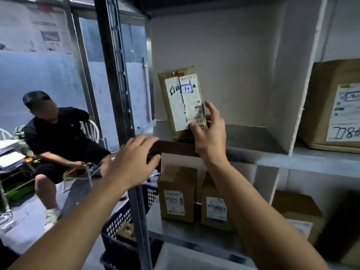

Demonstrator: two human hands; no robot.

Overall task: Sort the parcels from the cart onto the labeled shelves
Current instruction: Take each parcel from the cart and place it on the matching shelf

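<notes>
A slim brown cardboard parcel (pixel 182 100) with a white handwritten label stands upright on the grey metal shelf (pixel 253 137), leaning slightly against the back wall. My right hand (pixel 209 131) holds its lower right corner, thumb on the label and fingers round the edge. My left hand (pixel 134 164) hovers at the shelf's front edge with fingers relaxed, over a dark brown flat thing (pixel 175 147) that I cannot identify; whether it touches it is unclear.
Two brown boxes (pixel 178 193) (pixel 215 207) stand on the shelf below. A large box (pixel 335 106) fills the compartment to the right, past a white divider (pixel 303 78). A dark blue crate (pixel 124 227) sits at lower left. A person (pixel 58 137) sits left of the steel upright (pixel 116 75).
</notes>
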